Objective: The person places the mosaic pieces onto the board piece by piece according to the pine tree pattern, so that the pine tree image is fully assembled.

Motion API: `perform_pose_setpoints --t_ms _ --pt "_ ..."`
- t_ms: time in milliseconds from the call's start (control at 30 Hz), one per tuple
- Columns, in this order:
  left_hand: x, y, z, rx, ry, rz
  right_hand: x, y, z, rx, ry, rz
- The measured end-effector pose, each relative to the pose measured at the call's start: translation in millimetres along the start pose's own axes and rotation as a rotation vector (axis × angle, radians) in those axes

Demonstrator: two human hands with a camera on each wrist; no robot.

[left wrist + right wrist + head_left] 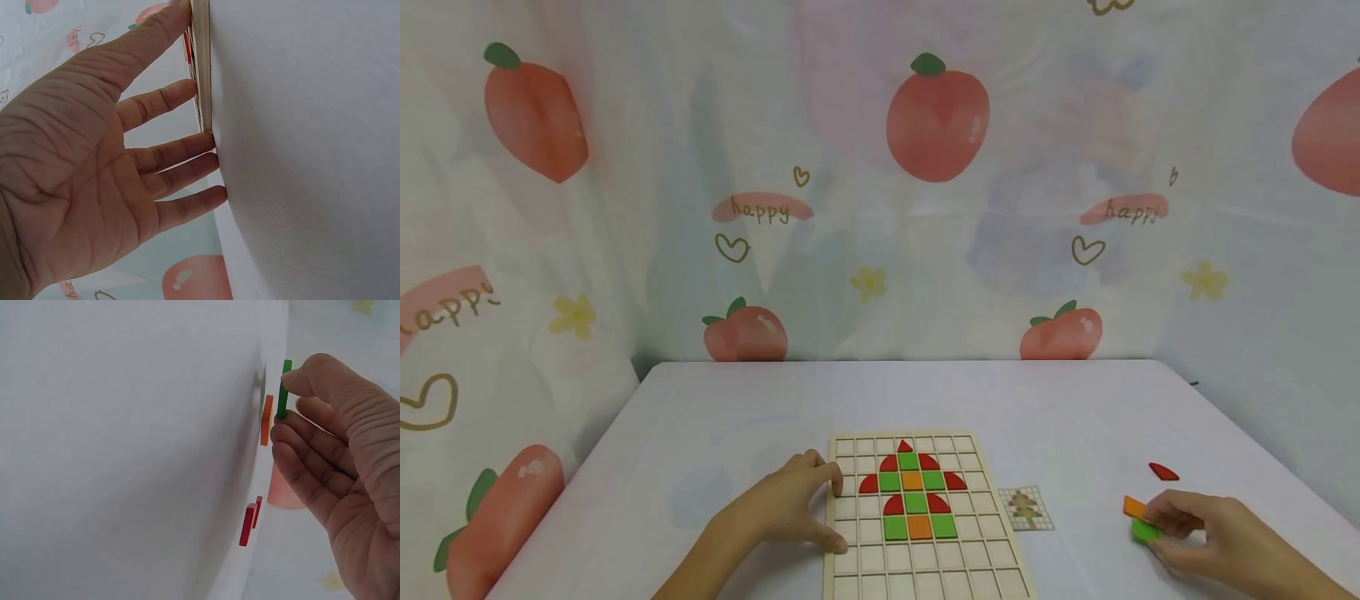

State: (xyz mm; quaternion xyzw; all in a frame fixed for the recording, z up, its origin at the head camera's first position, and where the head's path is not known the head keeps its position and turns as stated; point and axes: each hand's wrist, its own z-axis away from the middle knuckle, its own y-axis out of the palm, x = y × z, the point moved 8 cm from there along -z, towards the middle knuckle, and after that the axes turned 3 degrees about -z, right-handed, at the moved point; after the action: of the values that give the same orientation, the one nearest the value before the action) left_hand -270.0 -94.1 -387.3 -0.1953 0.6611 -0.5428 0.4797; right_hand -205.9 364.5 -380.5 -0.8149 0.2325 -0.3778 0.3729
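A wooden grid board [849, 560] lies on the table with a tree shape of red, green and orange tiles in its cells. My left hand [786, 497] rests at the board's left edge, thumb and fingertips against the frame, fingers spread in the left wrist view. Over at the right, my right hand [1210, 533] pinches a green square tile [285, 390] between thumb and fingertips, just above the table. Close beside it on the table is an orange square tile [1132, 507], partly behind the fingers in the head view.
A small pattern card [1027, 509] showing a tree lies against the board's right side. Beyond the right hand is a red curved piece [1163, 472]; the right wrist view shows two red pieces [247, 525] there. A fruit-printed curtain [880, 250] hangs behind the table.
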Motion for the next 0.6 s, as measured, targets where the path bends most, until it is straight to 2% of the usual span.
perform_pose_setpoints --t_ms 167,233,600 --pt "-0.2 0.6 0.1 0.006 -0.002 0.008 12.3 3.9 -10.4 -0.049 -0.099 -0.008" --pt "-0.1 0.8 0.5 0.005 -0.001 0.008 16.5 6.2 -15.2 -0.06 -0.113 0.009" --pt "-1.8 -0.4 1.4 0.0 0.003 0.005 32.8 20.8 -42.0 -0.018 -0.061 -0.012"
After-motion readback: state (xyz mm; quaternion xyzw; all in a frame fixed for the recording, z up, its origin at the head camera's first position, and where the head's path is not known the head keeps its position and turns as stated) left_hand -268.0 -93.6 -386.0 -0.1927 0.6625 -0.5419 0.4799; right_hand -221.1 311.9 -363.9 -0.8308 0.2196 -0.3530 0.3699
